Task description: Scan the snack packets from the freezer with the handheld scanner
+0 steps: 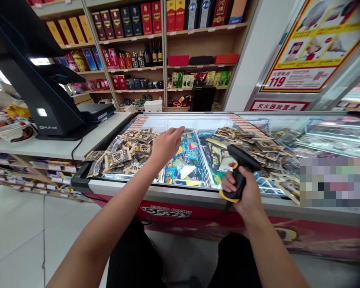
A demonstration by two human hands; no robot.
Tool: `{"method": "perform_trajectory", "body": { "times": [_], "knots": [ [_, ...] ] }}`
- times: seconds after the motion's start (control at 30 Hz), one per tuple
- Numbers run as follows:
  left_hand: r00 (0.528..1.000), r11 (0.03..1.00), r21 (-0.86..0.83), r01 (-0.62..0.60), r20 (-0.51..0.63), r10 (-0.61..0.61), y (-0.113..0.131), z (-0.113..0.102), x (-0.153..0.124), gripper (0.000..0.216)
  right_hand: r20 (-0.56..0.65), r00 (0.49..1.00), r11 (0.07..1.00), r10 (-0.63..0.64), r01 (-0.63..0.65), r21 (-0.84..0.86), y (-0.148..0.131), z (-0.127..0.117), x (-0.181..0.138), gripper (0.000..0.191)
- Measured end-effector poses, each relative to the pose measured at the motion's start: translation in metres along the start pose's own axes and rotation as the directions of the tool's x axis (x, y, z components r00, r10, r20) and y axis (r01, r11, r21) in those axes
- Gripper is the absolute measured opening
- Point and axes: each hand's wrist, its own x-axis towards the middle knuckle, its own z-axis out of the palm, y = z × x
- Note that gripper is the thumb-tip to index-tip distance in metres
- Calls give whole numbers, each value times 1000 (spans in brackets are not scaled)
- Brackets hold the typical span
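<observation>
My right hand (pixel 246 192) is wrapped round the grip of a black and yellow barcode scanner (pixel 240 172), held over the front edge of a chest freezer. My left hand (pixel 167 145) reaches over the freezer's glass top, its back toward me and its fingers stretched out to the right. What lies under its palm is hidden. Beside it on the left is a pile of small brown and clear snack packets (pixel 118 157). A second pile of similar packets (pixel 262 148) lies behind and right of the scanner. Through the glass, colourful frozen packs (pixel 190 150) show between the piles.
On the left counter (pixel 63 145) stand a dark checkout terminal (pixel 45 92) and a paper bowl (pixel 14 132). The scanner's cable (pixel 198 218) hangs along the freezer front. Shelves of boxes and bottles (pixel 132 56) line the back. A low freezer rim (pixel 180 191) runs before my knees.
</observation>
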Motion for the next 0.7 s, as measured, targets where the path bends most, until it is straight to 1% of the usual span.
{"method": "perform_trajectory", "body": {
  "times": [0.07, 0.13, 0.23, 0.3, 0.33, 0.4, 0.47, 0.5, 0.6, 0.7],
  "knots": [
    [999, 973, 229, 31, 5, -33, -13, -34, -8, 49, 2, 999, 998, 37, -37, 49, -3, -5, 3, 42],
    [997, 916, 395, 71, -3, -76, -33, -69, -16, 46, 18, 998, 996, 64, -65, 63, -3, -9, 5, 37],
    [990, 840, 528, 121, -7, -138, -70, -113, -36, 47, 47, 995, 994, 84, -87, 66, -1, -11, 9, 36],
    [979, 807, 567, 168, 2, -206, -92, -130, -54, 48, 58, 995, 995, 80, -83, 60, 0, -12, 11, 36],
    [971, 795, 576, 188, 12, -239, -101, -134, -63, 49, 61, 995, 995, 79, -83, 56, 0, -12, 13, 37],
    [958, 800, 567, 196, 63, -280, -116, -134, -79, 51, 62, 994, 994, 92, -95, 53, 1, -12, 14, 38],
    [954, 823, 537, 186, 101, -281, -125, -127, -90, 53, 51, 993, 992, 105, -108, 60, 1, -11, 16, 41],
    [958, 832, 525, 181, 98, -270, -128, -122, -94, 53, 48, 993, 992, 108, -111, 61, 1, -11, 16, 42],
    [976, 842, 509, 178, 19, -218, -130, -109, -100, 53, 47, 994, 993, 99, -101, 55, 1, -9, 15, 44],
    [984, 857, 483, 178, -89, -154, -124, -101, -103, 49, 22, 996, 995, 82, -83, 64, 1, -5, 11, 49]
  ]
}}
